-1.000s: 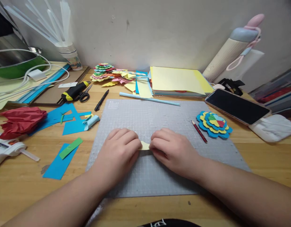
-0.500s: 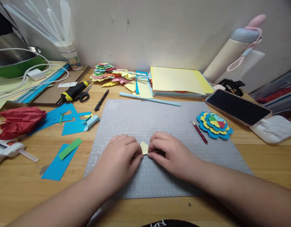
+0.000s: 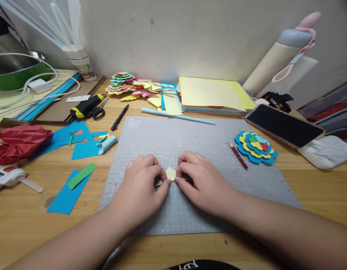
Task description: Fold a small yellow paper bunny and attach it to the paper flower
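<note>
A small folded piece of pale yellow paper [image 3: 170,173] lies on the grey cutting mat [image 3: 190,138], pinched between both hands. My left hand [image 3: 142,180] grips its left side with curled fingers. My right hand [image 3: 201,180] holds its right side, thumb and fingertips pressed together on the paper. Only a small corner of the paper shows between the fingers.
A layered paper flower [image 3: 255,147] and a red pencil [image 3: 237,156] lie on the mat's right, beside a phone [image 3: 283,125]. A yellow paper stack [image 3: 213,93], light blue paper roll [image 3: 176,116], pen [image 3: 119,117], scissors [image 3: 99,111], blue scraps [image 3: 69,191], red paper [image 3: 20,140] and glue gun [image 3: 10,176] surround it.
The yellow paper has been worked between the fingers, its visible corner now pointing up. Both hands have closed in slightly toward each other.
</note>
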`<act>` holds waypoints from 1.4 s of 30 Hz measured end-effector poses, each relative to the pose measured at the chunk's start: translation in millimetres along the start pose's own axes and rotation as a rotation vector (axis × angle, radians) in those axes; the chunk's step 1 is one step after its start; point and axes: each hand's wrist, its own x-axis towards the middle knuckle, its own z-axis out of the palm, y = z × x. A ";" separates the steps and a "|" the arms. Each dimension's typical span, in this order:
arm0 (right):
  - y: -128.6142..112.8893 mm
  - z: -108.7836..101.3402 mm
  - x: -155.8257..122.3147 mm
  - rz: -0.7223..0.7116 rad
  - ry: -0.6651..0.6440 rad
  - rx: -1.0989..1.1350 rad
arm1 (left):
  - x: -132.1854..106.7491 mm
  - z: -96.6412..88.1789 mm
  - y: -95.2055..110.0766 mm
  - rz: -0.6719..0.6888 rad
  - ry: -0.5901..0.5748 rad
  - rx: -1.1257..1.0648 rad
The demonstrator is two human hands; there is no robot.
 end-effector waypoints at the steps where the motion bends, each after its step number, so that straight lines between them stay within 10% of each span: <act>1: -0.5 0.5 0.5 0.002 0.003 -0.006 | 0.2 0.5 0.1 -0.003 0.002 0.002; 42: -1.1 3.1 4.2 0.030 0.015 -0.041 | -2.0 2.2 -1.6 -0.024 0.061 0.158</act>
